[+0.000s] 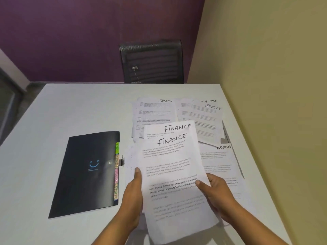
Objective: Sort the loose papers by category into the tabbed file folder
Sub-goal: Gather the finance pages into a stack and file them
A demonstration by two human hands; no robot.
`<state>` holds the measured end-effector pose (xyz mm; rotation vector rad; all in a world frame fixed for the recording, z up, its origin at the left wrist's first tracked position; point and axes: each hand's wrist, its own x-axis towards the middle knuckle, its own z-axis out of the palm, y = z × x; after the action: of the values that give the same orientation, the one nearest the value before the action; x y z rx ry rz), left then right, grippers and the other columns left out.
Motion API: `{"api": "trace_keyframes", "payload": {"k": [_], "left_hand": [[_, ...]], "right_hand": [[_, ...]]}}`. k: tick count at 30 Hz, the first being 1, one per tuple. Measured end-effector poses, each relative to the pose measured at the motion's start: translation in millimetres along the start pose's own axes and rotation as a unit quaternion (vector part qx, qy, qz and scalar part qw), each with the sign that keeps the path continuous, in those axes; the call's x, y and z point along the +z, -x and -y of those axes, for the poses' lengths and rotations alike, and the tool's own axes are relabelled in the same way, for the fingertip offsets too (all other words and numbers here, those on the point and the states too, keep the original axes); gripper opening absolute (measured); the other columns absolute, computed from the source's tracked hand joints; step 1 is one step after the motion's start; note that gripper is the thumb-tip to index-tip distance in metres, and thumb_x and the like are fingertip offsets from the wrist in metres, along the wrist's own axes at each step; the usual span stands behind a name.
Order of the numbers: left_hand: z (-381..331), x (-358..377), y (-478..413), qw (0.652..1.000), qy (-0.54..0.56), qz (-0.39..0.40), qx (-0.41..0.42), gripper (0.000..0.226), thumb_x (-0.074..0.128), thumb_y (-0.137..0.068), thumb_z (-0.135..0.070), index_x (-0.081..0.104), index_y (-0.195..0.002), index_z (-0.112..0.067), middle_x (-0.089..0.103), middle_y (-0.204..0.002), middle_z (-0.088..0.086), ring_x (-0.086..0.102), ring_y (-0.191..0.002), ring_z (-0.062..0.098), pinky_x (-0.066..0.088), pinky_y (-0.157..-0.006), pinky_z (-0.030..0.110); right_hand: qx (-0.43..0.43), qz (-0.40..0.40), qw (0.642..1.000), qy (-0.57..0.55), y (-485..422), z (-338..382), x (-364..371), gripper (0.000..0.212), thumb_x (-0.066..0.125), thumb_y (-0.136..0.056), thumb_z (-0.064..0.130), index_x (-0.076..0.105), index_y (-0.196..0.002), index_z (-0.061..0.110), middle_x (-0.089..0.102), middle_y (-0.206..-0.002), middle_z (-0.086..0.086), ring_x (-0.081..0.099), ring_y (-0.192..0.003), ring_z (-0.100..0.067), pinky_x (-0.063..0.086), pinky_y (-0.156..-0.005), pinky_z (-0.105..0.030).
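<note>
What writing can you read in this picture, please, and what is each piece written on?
"FINANCE": front sheet.
"FINANCE": sheet behind it.
"SPORTS": far left sheet.
"SPORTS": tilted right sheet.
"HR", "NCE": partly covered far sheets.
"ADMIN": near right sheet.
"HR", "ADMIN", "SPORTS": folder tabs; the pink tab is blurred.
Small blue print on the folder and most body print: too small to read.

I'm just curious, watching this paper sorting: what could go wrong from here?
The black folder is closed while the left hand and right hand both hold the FINANCE sheets; freeing a hand to open it might let them slip apart. The loose papers behind overlap, so a label could be hidden and misfiled.
</note>
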<state>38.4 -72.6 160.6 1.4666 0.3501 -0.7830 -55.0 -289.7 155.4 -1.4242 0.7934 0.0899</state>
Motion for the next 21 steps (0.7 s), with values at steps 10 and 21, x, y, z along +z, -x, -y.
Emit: {"api": "trace_keyframes", "payload": {"k": [10, 21], "left_hand": [[-8.9, -8.5, -12.5, 0.993, -0.005, 0.045, 0.108, 0.035, 0.07, -0.089, -0.008, 0.063, -0.121, -0.02, 0.075, -0.113, -0.004, 0.071, -0.104, 0.016, 0.059, -0.08, 0.026], [-29.4, 7.1, -26.9, 0.974, -0.021, -0.01, 0.226, 0.026, 0.07, -0.088, -0.004, 0.07, -0.108, -0.021, 0.078, -0.102, -0.003, 0.073, -0.098, 0.017, 0.059, -0.084, 0.033]], "right_hand": [[-0.042, 0.023, 0.993, 0.107, -4.2, 5.7, -1.5, 0.025, 0.063, -0.092, 0.0, 0.074, -0.107, 0.017, 0.079, -0.101, 0.006, 0.075, -0.095, -0.015, 0.06, -0.085, -0.038], [-0.144, -0.047, 0.986, 0.071, -26.1, 37.0, 14.1, 0.015, 0.075, -0.086, 0.013, 0.075, -0.092, 0.027, 0.08, -0.089, 0.006, 0.076, -0.081, -0.01, 0.062, -0.074, -0.035]]}}
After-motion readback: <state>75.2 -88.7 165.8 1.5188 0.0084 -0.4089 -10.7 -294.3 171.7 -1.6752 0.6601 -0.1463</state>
